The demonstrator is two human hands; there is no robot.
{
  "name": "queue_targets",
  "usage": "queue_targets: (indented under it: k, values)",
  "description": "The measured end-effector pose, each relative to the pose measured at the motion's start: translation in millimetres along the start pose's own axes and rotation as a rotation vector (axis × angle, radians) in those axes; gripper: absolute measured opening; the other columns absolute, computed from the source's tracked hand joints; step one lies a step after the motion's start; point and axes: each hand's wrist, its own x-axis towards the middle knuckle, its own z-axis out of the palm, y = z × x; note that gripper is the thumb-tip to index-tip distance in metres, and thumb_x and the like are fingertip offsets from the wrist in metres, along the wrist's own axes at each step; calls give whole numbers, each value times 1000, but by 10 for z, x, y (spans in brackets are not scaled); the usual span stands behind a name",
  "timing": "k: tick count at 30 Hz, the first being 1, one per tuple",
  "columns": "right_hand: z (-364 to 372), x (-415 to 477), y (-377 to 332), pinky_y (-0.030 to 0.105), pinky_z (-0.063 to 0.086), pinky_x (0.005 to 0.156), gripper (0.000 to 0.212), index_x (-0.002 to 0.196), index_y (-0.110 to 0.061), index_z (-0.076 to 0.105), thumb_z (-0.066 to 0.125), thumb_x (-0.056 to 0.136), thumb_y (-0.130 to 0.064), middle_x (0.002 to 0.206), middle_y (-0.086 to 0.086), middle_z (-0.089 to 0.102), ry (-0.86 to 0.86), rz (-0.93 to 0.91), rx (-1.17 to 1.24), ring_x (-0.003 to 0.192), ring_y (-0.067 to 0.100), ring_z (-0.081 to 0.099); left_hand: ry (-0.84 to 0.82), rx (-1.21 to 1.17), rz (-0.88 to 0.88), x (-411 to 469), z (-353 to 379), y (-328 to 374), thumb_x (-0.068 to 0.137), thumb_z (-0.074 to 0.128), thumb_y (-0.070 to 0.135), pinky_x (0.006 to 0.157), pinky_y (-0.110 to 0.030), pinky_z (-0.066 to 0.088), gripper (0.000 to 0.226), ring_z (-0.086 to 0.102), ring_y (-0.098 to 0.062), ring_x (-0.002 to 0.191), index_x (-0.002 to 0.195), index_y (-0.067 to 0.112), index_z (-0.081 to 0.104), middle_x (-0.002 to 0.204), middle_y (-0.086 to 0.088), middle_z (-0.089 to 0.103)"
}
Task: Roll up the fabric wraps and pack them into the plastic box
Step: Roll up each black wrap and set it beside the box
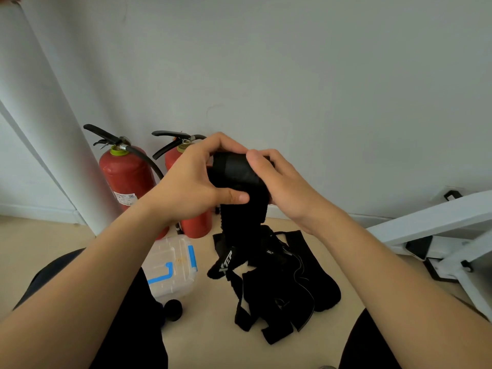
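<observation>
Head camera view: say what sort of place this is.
Probably a gym or utility corner indoors: two red fire extinguishers against a plain white wall, a white metal frame at right, black fabric wraps on beige floor.

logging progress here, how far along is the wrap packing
Early. Done: nothing visibly packed; the plastic box lies on the floor, seemingly closed. A dark round thing beside it may be a finished roll, unclear. In hand: the left hand and right hand grip a partly rolled wrap, its tail hanging down. Left: the loose wraps heaped on the floor, then boxing everything.
</observation>
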Motion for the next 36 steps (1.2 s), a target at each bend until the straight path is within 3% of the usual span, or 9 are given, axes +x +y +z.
queue_targets:
  k: [3,6,10,14,17,21,26,30,36]
  values:
    - [-4,21,45,34,58,98,38,130,-25,62,52,110,-56,120,-6,70,40,-66,-132,112,8,69,3,42,-8,3,57,9,74,96,-3,85,-23,62,69,74,-13,106,129,17,60,120,0,71]
    - [-21,31,86,23,54,91,26,135,-29,57,53,113,-43,126,-9,65,29,-93,-91,116,6,66,-110,-44,-149,-19,28,11,90,88,15,95,-41,64,63,73,-18,112,142,26,54,127,-3,69]
    - [21,26,173,29,61,94,37,143,-33,54,61,108,-43,133,-3,64,42,-31,74,121,14,69,-109,89,-74,-30,-5,55,100,76,21,101,-42,61,49,70,-11,116,145,21,57,125,4,69]
    - [21,63,177,43,60,101,71,141,-20,61,69,83,-60,129,5,71,70,47,315,119,19,72,29,29,-51,-28,56,68,100,77,20,88,-43,66,47,69,-16,117,141,20,55,124,2,67]
    - [-58,86,189,38,61,92,50,122,-16,71,61,84,-47,115,7,76,-5,42,200,110,19,74,193,-18,-44,-16,135,73,102,75,21,75,-34,67,48,71,-14,109,143,22,51,123,1,65]
    - [60,132,375,22,61,60,16,99,-22,77,80,85,-29,83,-4,81,210,214,-24,74,10,80,355,-78,-35,-1,217,81,104,72,23,74,-32,66,43,73,-11,105,141,19,50,120,2,65]
    - [235,187,685,44,66,84,43,104,-25,63,95,80,-41,102,4,77,241,420,-125,93,24,79,451,-146,-23,11,281,122,104,73,16,73,-22,63,45,73,-7,105,141,13,47,121,-1,64]
    - [351,193,923,38,69,70,23,113,-16,66,81,96,-15,107,12,77,145,642,-68,86,28,82,531,-308,-45,14,220,172,105,72,16,69,-28,66,42,77,-12,103,139,14,48,119,-2,63]
    - [418,170,1213,53,67,89,32,139,-8,63,61,107,-1,134,22,69,-76,798,65,119,39,70,558,-254,-40,-8,209,133,105,71,19,67,-30,67,41,76,-9,101,139,14,47,117,0,62]
